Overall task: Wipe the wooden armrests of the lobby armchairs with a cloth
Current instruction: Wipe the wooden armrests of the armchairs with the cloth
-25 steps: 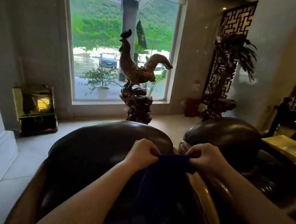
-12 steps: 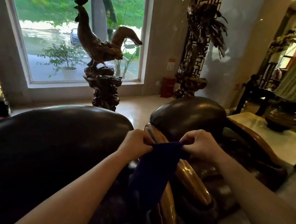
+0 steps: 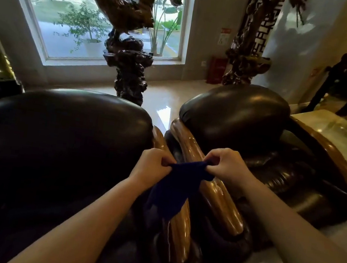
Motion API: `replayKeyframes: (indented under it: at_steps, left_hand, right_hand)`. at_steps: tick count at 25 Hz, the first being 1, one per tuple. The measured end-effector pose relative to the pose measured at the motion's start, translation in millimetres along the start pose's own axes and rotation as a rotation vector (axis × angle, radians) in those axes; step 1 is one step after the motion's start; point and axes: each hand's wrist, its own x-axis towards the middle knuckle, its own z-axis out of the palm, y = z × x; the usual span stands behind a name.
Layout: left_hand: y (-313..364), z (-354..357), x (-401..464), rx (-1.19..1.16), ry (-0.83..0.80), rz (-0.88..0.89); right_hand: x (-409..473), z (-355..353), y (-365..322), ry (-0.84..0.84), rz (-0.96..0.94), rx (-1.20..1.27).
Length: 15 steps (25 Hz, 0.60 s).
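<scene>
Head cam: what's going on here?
A person stands over two dark leather armchairs, holding a dark blue cloth by its top edge, left hand and right hand each pinching a corner. It hangs above the left chair's glossy wooden armrest. No wiping stroke is under way yet.

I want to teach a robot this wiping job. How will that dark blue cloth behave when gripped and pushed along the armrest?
The dark blue cloth is probably floppy: pinched by left hand and right hand, it sags between them. It seems light, held by fingertips. It may slide easily, since the wooden armrest looks glossy.
</scene>
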Motion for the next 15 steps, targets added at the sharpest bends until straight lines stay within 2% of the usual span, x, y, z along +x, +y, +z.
replayKeyframes:
  at_steps: [7,12,15]
  left_hand:
    - [-45,104,4,0.096,0.120,-0.155]
    - [-104,204,-23,0.058,0.134,-0.188]
    - [-146,280,-58,0.082,0.075,-0.176]
  right_hand:
    - [29,57,102,-0.148,-0.103,0.075]
    - [20,134,179,-0.177,-0.043,0.097]
    - [-1,197,235,-0.248,0.042,0.102]
